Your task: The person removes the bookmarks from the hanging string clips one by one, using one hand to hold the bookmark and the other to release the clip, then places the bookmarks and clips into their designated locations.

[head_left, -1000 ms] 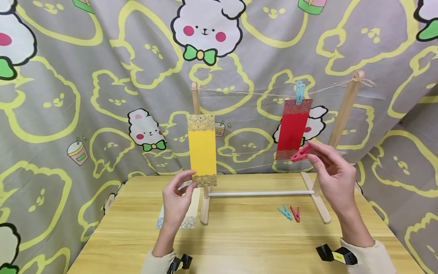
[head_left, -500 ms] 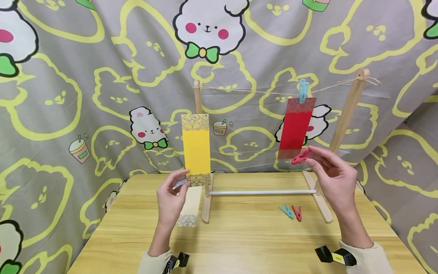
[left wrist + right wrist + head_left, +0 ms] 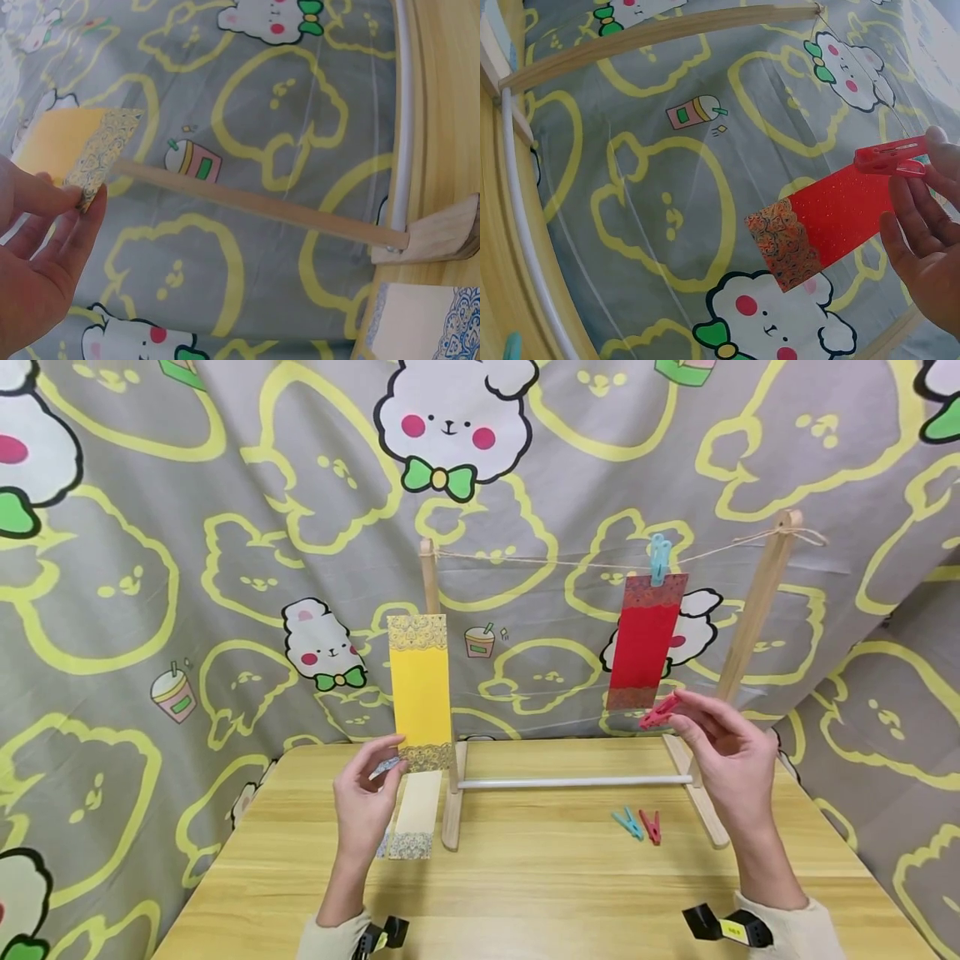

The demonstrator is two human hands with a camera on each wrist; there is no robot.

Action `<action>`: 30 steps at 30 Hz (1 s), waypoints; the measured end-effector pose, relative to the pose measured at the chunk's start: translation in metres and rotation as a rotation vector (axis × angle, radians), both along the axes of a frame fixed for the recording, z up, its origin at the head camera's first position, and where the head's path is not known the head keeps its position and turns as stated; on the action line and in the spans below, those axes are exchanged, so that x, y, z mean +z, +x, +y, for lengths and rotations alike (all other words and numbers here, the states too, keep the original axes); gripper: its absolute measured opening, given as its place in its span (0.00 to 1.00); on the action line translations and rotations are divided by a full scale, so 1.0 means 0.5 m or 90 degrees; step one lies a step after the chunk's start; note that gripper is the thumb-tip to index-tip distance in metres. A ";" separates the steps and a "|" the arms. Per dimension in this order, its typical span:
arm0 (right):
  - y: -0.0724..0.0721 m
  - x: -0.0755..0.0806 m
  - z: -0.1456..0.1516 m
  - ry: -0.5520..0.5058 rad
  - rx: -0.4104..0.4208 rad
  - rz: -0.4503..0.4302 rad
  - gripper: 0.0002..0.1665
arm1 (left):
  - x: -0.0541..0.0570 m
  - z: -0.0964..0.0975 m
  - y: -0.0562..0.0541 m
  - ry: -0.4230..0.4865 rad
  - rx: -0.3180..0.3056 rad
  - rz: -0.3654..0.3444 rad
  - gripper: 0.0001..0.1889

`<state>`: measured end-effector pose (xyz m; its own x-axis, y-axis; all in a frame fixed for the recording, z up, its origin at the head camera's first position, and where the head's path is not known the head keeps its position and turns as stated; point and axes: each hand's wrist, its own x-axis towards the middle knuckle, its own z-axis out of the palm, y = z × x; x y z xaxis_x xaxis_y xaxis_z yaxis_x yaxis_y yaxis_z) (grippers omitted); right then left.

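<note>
My left hand pinches the lower left corner of a yellow paper card with patterned lace bands at both ends. The card stands upright in front of the rack's left post. Between thumb and fingers, my right hand holds a red clothespin, just below a hanging red card. A blue clothespin fastens that red card to a string. In the right wrist view the red clothespin overlaps the red card.
The string runs between two wooden posts, joined low down by a white rod. A blue clothespin and a red one lie on the wooden table. Cream patterned cards lie at the left. A patterned curtain hangs behind.
My left hand has shifted left with the yellow card, uncovering more of the cream card on the table. The right hand has dropped slightly, still holding the red clothespin.
</note>
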<state>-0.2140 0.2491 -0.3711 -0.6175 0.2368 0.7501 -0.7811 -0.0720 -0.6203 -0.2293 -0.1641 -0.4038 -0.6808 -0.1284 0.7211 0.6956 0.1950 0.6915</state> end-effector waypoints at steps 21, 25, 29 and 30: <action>0.003 -0.034 0.004 -0.050 0.021 -0.050 0.22 | 0.004 -0.025 0.001 0.004 0.019 0.022 0.17; 0.004 -0.036 0.007 -0.057 0.026 -0.042 0.21 | 0.004 -0.032 0.002 0.003 0.031 0.022 0.17; 0.005 -0.043 0.014 -0.071 0.042 -0.025 0.21 | 0.003 -0.040 0.003 0.006 0.038 0.012 0.18; 0.004 -0.045 0.016 -0.075 0.047 -0.021 0.21 | 0.002 -0.041 0.003 0.007 0.039 0.010 0.18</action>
